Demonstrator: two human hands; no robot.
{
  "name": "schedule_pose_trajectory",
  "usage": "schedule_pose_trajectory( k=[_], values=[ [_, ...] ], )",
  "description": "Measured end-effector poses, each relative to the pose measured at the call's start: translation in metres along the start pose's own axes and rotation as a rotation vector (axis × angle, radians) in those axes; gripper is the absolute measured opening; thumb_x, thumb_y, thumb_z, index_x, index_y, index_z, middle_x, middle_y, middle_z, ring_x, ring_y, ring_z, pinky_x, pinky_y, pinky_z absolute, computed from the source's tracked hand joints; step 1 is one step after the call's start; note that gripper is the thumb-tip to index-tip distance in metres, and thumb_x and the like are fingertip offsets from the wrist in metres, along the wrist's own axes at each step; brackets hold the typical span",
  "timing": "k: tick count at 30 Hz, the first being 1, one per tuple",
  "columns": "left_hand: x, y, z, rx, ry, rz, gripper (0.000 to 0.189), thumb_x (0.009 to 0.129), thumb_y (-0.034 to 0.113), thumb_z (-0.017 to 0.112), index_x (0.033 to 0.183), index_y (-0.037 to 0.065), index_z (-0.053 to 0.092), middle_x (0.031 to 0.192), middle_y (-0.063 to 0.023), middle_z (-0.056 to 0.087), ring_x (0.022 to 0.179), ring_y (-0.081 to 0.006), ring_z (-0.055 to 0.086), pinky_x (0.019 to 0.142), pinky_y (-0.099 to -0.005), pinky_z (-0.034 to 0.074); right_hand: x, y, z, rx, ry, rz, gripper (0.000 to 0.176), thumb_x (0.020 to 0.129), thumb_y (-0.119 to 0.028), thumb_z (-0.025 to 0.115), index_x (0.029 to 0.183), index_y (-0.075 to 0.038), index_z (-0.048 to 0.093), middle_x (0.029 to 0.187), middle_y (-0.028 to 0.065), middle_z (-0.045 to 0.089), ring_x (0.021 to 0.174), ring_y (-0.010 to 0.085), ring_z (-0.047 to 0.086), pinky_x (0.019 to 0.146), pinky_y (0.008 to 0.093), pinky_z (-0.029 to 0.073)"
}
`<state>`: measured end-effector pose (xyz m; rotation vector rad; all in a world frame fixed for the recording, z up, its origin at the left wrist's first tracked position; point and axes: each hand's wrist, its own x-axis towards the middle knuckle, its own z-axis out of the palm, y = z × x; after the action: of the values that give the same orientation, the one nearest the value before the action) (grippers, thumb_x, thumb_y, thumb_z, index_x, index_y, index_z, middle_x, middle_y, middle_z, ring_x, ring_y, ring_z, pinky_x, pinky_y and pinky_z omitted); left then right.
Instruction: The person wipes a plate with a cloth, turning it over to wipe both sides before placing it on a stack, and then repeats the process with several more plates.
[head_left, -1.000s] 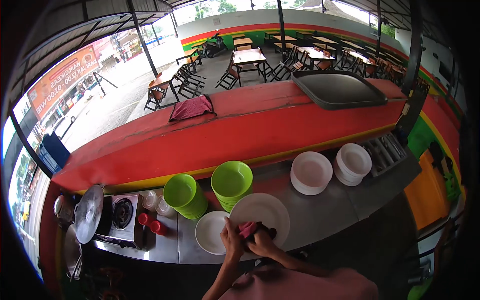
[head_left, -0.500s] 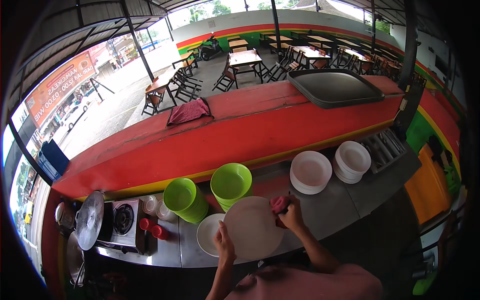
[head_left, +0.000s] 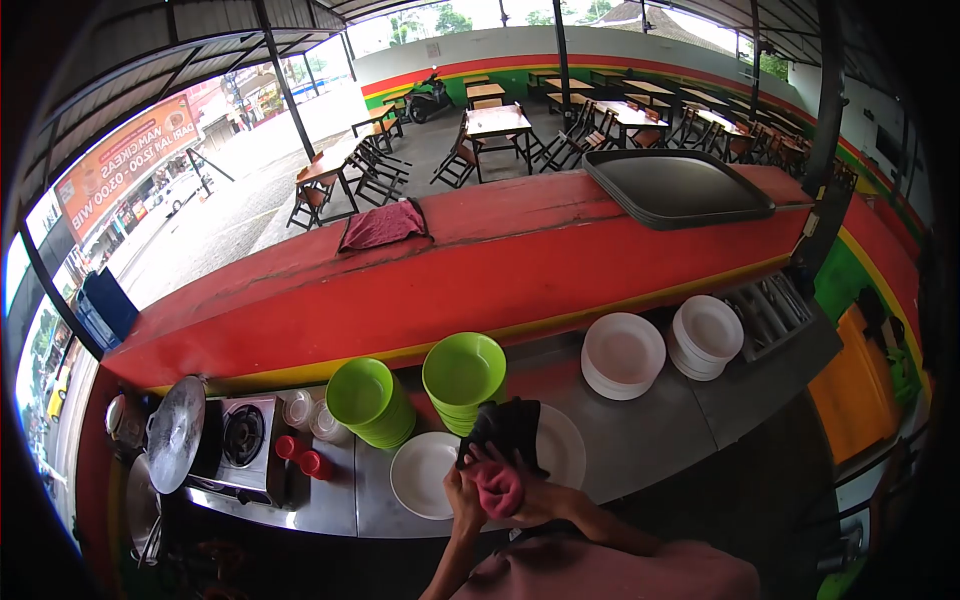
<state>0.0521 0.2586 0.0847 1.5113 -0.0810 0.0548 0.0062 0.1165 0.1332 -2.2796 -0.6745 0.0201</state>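
Both my hands meet over the steel counter point(head_left: 650, 430), just in front of my chest. My left hand point(head_left: 461, 497) and my right hand point(head_left: 541, 503) grip a pink and black cloth point(head_left: 499, 487) between them; its black part is spread out above the fingers. Behind the cloth a large white plate point(head_left: 562, 452) lies flat on the counter, partly hidden by it. A smaller white plate point(head_left: 421, 474) lies just left of my left hand.
Two stacks of green bowls point(head_left: 463, 372) point(head_left: 368, 397) stand behind the plates. Two stacks of white plates point(head_left: 622, 354) point(head_left: 708, 333) are at the right. A gas stove point(head_left: 243, 436), a metal lid point(head_left: 175, 432) and red cups point(head_left: 303, 456) are left. A black tray point(head_left: 675, 186) and red rag point(head_left: 381, 224) lie on the red ledge.
The large plate, tilted up in my left hand before, now lies flat on the counter. My right hand has come back from the plate's right rim, and both hands now hold the cloth.
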Motion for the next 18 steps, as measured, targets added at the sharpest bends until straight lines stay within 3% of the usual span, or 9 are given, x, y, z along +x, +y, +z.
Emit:
schedule_pose_trajectory(
  k=[1, 4, 7, 10, 13, 18],
  values=[
    [0.002, -0.005, -0.003, 0.037, -0.014, 0.061, 0.046, 0.103, 0.039, 0.045, 0.094, -0.002, 0.063, 0.079, -0.0045, 0.066, 0.073, -0.0105, 0.06, 0.063, -0.0285, 0.05, -0.002, -0.001, 0.009, -0.092, -0.062, 0.037, 0.094, 0.083, -0.039, 0.067, 0.156, -0.018, 0.012, 0.163, 0.0122, 0.003, 0.15, 0.0355, 0.001, 0.114, 0.0621, 0.012],
    [-0.001, 0.013, -0.002, -0.01, -0.052, -0.087, 0.047, 0.104, 0.04, 0.044, 0.094, -0.002, 0.063, 0.077, -0.0032, 0.064, 0.07, -0.0088, 0.057, 0.06, -0.0262, 0.047, -0.002, 0.006, 0.015, -0.001, -0.04, 0.075, 0.094, 0.081, -0.046, 0.066, 0.155, -0.019, 0.015, 0.162, 0.0125, 0.005, 0.148, 0.0406, 0.004, 0.113, 0.0642, 0.009],
    [0.001, 0.019, 0.0, 0.05, -0.014, -0.216, 0.05, 0.104, 0.04, 0.042, 0.092, -0.003, 0.063, 0.07, -0.0001, 0.057, 0.065, -0.0067, 0.048, 0.056, -0.0253, 0.04, 0.002, 0.025, 0.015, -0.095, 0.072, 0.124, 0.091, 0.081, -0.047, 0.065, 0.155, -0.019, 0.02, 0.162, 0.0117, 0.005, 0.148, 0.0399, 0.006, 0.112, 0.0668, 0.007],
    [0.002, 0.043, 0.006, 0.2, 0.017, -0.105, 0.051, 0.105, 0.038, 0.042, 0.073, -0.002, 0.051, 0.062, 0.0031, 0.041, 0.063, -0.007, 0.034, 0.052, -0.0296, 0.03, 0.001, 0.056, 0.024, -0.148, 0.244, 0.184, 0.091, 0.08, -0.052, 0.065, 0.154, -0.018, 0.024, 0.162, 0.0131, 0.006, 0.148, 0.0406, 0.006, 0.11, 0.0688, 0.007],
    [0.005, 0.053, 0.008, 0.218, 0.029, -0.014, 0.05, 0.105, 0.036, 0.042, 0.072, -0.002, 0.044, 0.061, 0.0018, 0.034, 0.062, -0.0085, 0.03, 0.052, -0.0319, 0.026, -0.007, 0.073, 0.027, -0.26, 0.285, 0.293, 0.098, 0.078, -0.056, 0.066, 0.155, -0.017, 0.02, 0.162, 0.0155, 0.006, 0.147, 0.0439, -0.001, 0.112, 0.0658, 0.004],
    [0.01, 0.07, 0.004, 0.333, 0.078, 0.09, 0.045, 0.105, 0.031, 0.041, 0.077, -0.004, 0.048, 0.06, -0.0029, 0.035, 0.062, -0.01, 0.031, 0.052, -0.0325, 0.027, -0.028, 0.069, 0.037, -0.248, 0.276, 0.345, 0.093, 0.079, -0.056, 0.064, 0.154, -0.017, 0.023, 0.16, 0.0221, 0.003, 0.143, 0.0538, 0.0, 0.107, 0.0725, 0.006]
  ],
)
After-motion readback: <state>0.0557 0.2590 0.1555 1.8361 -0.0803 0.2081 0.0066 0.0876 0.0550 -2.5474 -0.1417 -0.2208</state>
